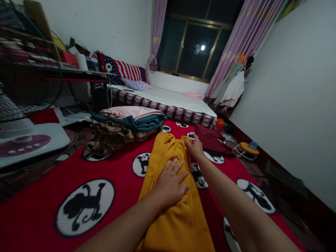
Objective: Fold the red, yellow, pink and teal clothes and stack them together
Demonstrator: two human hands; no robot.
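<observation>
The yellow garment (181, 217) is lying lengthwise on the red printed blanket (110, 182), between the pile of folded clothes (131, 119) and the maroon garment (214, 141). It is being pressed flat at mid-length by the left hand (170, 183), which is fully opened, fingers spread, gripping nothing. Its far edge is being met by the right hand (195, 147), fingers curled; whether cloth is being pinched cannot be told. A smoothing stage of folding is judged to be in hand; a further fold would call for aligned edges.
</observation>
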